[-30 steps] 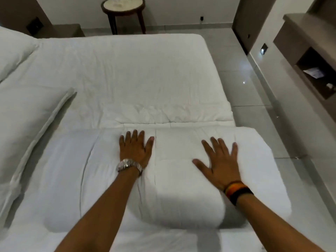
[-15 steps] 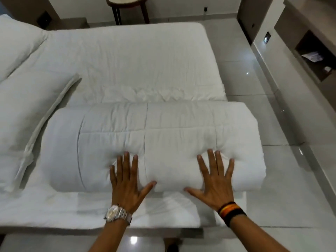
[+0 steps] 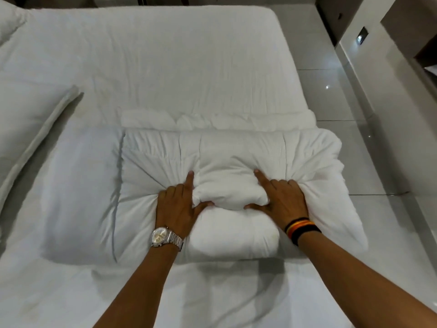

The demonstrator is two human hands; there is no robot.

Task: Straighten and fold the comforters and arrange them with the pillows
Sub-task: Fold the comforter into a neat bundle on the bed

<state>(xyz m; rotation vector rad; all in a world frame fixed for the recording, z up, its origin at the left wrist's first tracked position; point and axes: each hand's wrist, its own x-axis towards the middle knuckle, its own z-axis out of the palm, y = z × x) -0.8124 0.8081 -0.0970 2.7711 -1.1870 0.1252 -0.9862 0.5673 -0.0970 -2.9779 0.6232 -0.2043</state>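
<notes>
A white quilted comforter (image 3: pixel 236 150) lies folded into a thick bundle across the near part of the bed (image 3: pixel 165 67). My left hand (image 3: pixel 177 204), with a silver watch on the wrist, and my right hand (image 3: pixel 281 200), with a striped wristband, both press into its middle. Each hand bunches the fabric, pinching a puffed lump between the two thumbs, with the forefingers pointing away from me. A second folded comforter edge (image 3: pixel 212 119) shows just beyond the bundle. A white pillow (image 3: pixel 28 119) lies at the left edge, and another pillow (image 3: pixel 9 22) sits at the far left corner.
The bed's right edge drops to a glossy tiled floor (image 3: pixel 343 102). A wall with a dark recess and a small lit panel (image 3: pixel 361 36) runs along the right. White sheet spreads beyond the bundle and in front of it.
My hands went from flat on the bundle, to its near side with fingers spread, to gripping its middle now. The camera has moved closer over the bed.
</notes>
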